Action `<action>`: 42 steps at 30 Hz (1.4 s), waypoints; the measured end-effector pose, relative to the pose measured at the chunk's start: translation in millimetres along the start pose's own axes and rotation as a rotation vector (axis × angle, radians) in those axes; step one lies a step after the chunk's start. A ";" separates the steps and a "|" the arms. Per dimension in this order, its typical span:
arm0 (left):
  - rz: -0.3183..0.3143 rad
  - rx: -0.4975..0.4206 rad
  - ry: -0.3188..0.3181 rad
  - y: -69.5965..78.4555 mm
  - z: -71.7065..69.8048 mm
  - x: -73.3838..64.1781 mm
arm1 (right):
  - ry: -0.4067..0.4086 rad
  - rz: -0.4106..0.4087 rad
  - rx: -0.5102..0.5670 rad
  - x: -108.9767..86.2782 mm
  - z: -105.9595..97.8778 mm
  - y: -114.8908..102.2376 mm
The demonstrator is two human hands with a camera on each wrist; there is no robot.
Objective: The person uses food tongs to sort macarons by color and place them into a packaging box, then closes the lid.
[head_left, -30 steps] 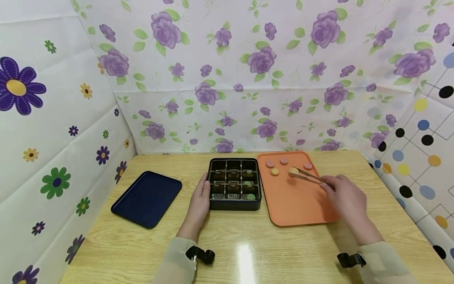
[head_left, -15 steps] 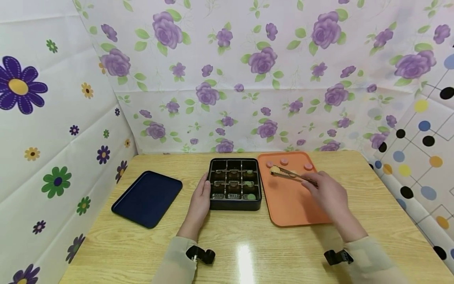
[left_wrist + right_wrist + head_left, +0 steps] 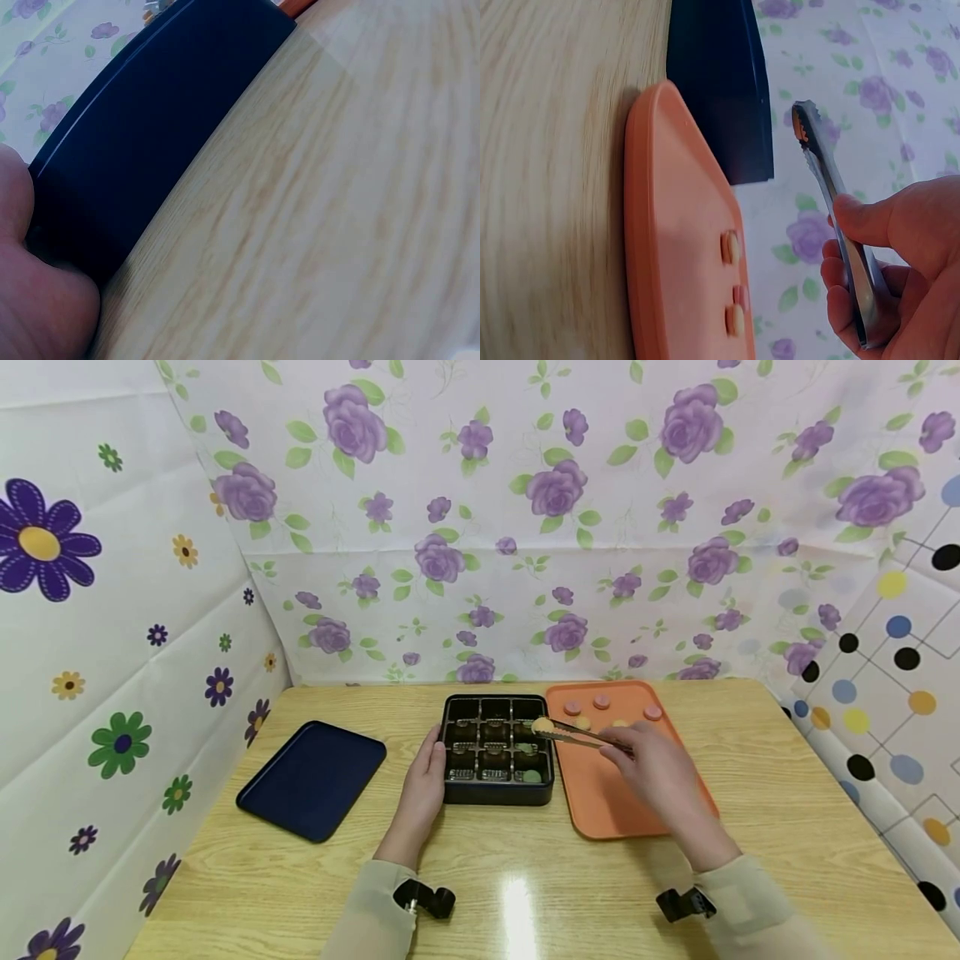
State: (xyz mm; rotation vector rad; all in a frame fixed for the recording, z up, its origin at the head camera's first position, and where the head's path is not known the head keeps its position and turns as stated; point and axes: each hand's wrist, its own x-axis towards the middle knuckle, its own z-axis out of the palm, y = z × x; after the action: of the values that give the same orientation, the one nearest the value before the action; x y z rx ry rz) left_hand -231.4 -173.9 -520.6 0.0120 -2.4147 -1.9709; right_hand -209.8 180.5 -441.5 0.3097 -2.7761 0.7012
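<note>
my right hand (image 3: 662, 770) grips the tongs (image 3: 585, 736); yellow cookie (image 3: 542, 726) just swung off the tray (image 3: 611, 797), so it's over the box's (image 3: 497, 794) right edge; left hand (image 3: 422, 783) touches the box

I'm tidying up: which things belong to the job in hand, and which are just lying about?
In use:
silver metal tongs, in the right hand
round yellow macaron they grip
dark square compartmented box, touched by the left hand
orange rectangular tray
round pink and yellow macarons on it

Apparently unused:
navy-blue rectangular tray
</note>
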 end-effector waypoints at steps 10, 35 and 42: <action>-0.012 -0.005 0.000 1.7 -0.8 -1.9 | -0.014 -0.023 -0.003 1.5 11.3 -21.6; -0.009 0.008 -0.001 -0.5 -0.3 0.3 | -0.050 -0.091 0.006 -6.5 39.1 -49.1; -0.012 0.008 0.005 1.0 -0.1 -0.2 | -0.036 -0.100 0.000 -7.6 42.3 -48.8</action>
State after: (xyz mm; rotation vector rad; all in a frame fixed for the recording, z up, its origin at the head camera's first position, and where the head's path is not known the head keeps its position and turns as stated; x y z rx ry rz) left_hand -231.2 -173.8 -519.6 0.0319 -2.4254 -1.9631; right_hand -198.0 118.8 -458.6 0.4615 -2.7719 0.6779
